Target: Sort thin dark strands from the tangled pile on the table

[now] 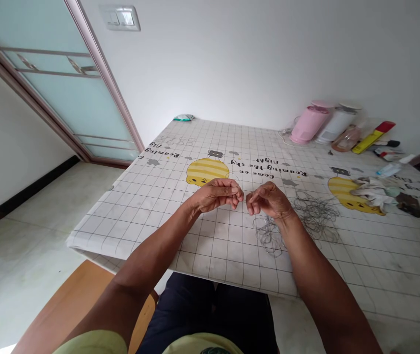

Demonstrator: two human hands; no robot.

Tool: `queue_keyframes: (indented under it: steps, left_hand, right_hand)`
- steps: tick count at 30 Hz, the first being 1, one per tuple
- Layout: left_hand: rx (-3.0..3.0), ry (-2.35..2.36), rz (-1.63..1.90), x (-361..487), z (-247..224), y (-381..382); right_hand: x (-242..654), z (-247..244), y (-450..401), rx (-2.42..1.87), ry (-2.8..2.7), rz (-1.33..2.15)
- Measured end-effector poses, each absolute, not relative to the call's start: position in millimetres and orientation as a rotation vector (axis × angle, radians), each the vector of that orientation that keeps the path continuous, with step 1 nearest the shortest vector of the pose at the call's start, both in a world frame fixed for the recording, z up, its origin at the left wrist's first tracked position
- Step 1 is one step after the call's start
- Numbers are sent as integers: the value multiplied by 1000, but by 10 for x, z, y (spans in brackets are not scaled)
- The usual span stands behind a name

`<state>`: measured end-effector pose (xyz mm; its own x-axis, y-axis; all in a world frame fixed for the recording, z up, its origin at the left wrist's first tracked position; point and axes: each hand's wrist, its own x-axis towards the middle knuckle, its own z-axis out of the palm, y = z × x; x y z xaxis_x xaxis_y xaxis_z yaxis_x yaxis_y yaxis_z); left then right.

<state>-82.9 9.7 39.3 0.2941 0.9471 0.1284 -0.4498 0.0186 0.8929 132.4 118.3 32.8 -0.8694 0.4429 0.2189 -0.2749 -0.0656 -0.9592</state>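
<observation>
My left hand (221,194) is above the table, its thumb and fingers pinched together. Close to its right, with a small gap between them, my right hand (269,200) has its fingers curled in a pinch too. Whatever lies between the fingertips of either hand is too thin or too hidden to make out. Under and beyond my right wrist spreads a loose tangle of thin dark wire (315,214). Toward the far left of the table lie several small bent wire loops (177,141) in a row.
A checked tablecloth (128,216) with balloon prints covers the table. Along the wall stand a pink cylinder (310,124), a white cylinder (337,124) and a yellow-red box (374,137). A crumpled cloth (374,191) lies right. A wooden chair (71,300) is at the left edge.
</observation>
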Motion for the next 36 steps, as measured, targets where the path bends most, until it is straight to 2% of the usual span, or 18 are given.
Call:
queue_keyframes:
  steps: [5,9,17,25,31,36]
  left_hand:
    - [938,690,1479,-863,352,182]
    - [912,750,1612,-848,342,214]
    - [1008,871,1522,-782,282,207]
    - [1009,868,1401,-799,227,230]
    - [963,918,1449,-768,181,257]
    - [966,943,1446,-734,142,269]
  right_hand:
    - [1224,361,1164,-419,-1459,1831]
    - [1129,373,1079,-567,-1508,1659]
    - [985,186,978,-765,-1605,1282]
    - [996,214,900,-937,-1886,892]
    - [965,100,951,-924,-1857,830]
    - [970,46,973,-860,-1940,573]
